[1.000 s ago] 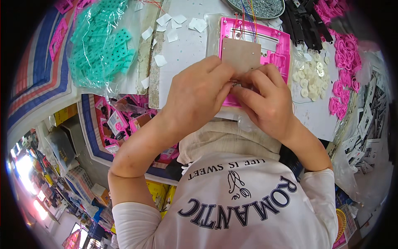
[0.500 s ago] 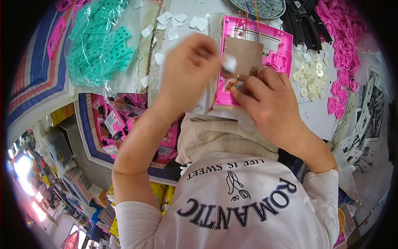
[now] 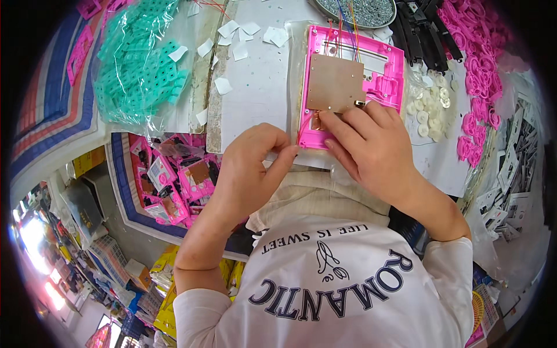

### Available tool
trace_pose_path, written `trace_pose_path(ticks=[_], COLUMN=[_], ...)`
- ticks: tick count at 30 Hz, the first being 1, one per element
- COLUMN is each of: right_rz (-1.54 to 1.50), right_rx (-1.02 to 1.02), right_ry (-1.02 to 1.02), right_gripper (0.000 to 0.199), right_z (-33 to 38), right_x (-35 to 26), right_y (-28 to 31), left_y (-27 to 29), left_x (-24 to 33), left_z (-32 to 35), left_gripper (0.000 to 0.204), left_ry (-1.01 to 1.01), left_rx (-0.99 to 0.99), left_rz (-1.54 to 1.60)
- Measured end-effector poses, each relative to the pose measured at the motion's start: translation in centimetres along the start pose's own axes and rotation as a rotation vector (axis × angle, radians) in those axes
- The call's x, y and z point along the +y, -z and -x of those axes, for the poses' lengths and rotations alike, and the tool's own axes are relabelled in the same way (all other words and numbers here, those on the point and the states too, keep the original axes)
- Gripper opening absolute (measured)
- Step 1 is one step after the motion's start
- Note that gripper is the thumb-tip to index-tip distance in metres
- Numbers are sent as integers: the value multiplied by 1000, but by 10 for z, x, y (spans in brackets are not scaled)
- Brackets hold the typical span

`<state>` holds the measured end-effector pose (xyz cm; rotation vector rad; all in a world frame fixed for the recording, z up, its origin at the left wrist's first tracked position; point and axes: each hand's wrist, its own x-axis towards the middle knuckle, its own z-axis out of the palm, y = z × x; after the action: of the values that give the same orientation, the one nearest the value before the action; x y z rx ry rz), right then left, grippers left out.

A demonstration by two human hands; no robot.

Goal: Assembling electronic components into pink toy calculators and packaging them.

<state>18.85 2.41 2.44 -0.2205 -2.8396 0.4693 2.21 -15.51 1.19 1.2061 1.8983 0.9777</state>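
A pink plastic case point(image 3: 316, 139) lies on the worktable, with a brown circuit board point(image 3: 336, 84) inside it. My right hand point(image 3: 374, 139) rests over the case's lower right part. Its index fingertip touches a small copper-coloured piece point(image 3: 317, 120) below the board, and its thumb is apart from that finger, near the lower rim. At the case's lower left corner, my left hand point(image 3: 255, 165) has thumb and index fingertips close together at the end of thin red wires point(image 3: 303, 126). More coloured wires point(image 3: 354, 35) run off the board's top.
White paper-like squares point(image 3: 275, 36) lie scattered left of the case. A bag of teal parts point(image 3: 139, 75) stands farther left. Behind sits a tray of screws point(image 3: 362, 14). On the right are black parts point(image 3: 426, 35), cream discs point(image 3: 429, 110) and pink rings point(image 3: 481, 69). A bin point(image 3: 180, 180) holds pink assemblies.
My left hand has come down from beside the board to the case's corner and let go of a white piece. One now lies on the teal bag. My right thumb has moved off the copper-coloured piece.
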Motion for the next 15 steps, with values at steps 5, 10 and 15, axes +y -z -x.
trace_pose_path(ticks=[5,10,15], right_rz=[74,-6,-132], right_rx=[-133,-285,-187], right_ry=[14,80,39], right_gripper=[51,52,45], right_z=[0,-3,2], right_x=[-6,6,12], right_y=[6,21,14], left_y=[2,-3,27], left_x=[20,2,19], left_z=[-6,5,-9], left_gripper=[16,15,22], left_ry=[212,185,265], left_rx=[-41,18,104], left_rz=[113,294,889])
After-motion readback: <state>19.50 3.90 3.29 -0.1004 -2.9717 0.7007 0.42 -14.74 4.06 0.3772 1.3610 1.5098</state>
